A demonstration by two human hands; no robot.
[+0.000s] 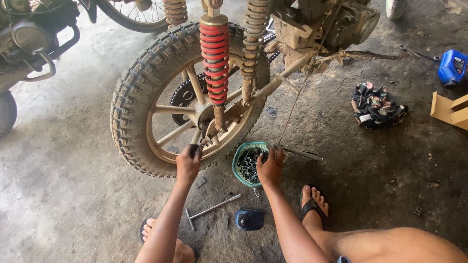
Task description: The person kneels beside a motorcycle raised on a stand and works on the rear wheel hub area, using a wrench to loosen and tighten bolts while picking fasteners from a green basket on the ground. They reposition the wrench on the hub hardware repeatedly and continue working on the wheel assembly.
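I crouch behind a mud-caked motorcycle's rear wheel, with a knobby tyre and tan spokes. My left hand reaches to the wheel's lower hub area, fingers closed around a small fitting near the axle. What it grips is hidden by the fingers. My right hand rests on the rim of a small green woven basket filled with bolts and metal parts, fingers curled at the basket's edge. A red coil shock absorber stands above the hub.
A T-handle wrench and a blue-black cap-like object lie on the concrete between my sandalled feet. A thin rod lies right of the basket. A patterned rag, blue oil bottle and cardboard box sit far right. Another motorcycle stands at left.
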